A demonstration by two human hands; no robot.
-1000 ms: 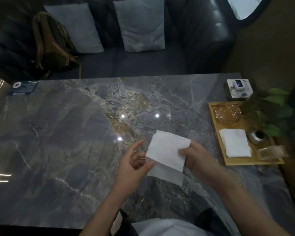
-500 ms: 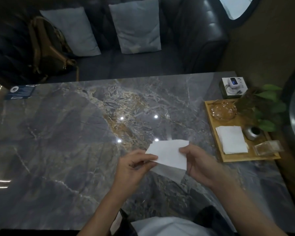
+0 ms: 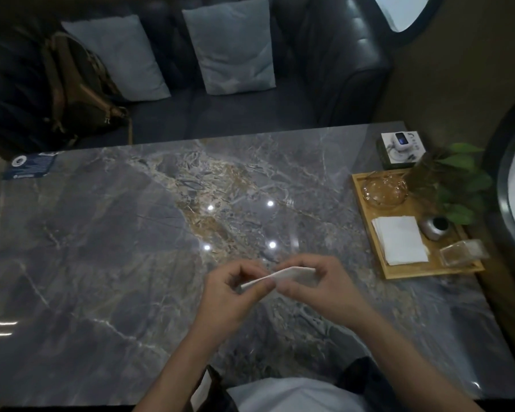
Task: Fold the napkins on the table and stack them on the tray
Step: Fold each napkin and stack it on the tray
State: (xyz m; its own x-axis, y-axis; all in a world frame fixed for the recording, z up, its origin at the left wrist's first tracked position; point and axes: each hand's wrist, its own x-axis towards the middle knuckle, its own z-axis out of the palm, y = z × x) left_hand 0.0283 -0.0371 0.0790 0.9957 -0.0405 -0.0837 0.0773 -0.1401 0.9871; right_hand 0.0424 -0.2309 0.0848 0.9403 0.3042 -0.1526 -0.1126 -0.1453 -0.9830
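A white napkin (image 3: pixel 283 275) hangs between both hands above the grey marble table (image 3: pixel 101 248), folded over and seen almost edge-on. My left hand (image 3: pixel 232 289) pinches its left end, my right hand (image 3: pixel 312 285) pinches its right end, and fingers hide much of it. On the wooden tray (image 3: pixel 366 221) at the table's right edge lies a stack of folded white napkins (image 3: pixel 400 239), well apart from my hands.
The tray also holds a glass dish (image 3: pixel 382 189), a small metal pot (image 3: pixel 434 227) and a clear box (image 3: pixel 461 252). A leafy plant (image 3: pixel 458 179) and a white-topped box (image 3: pixel 400 147) stand beside it. A blue card (image 3: pixel 30 165) lies far left. A sofa with cushions is behind.
The napkin was held upright and spread out. My hands have since brought its halves together and lowered it, so it now lies nearly flat and edge-on between them.
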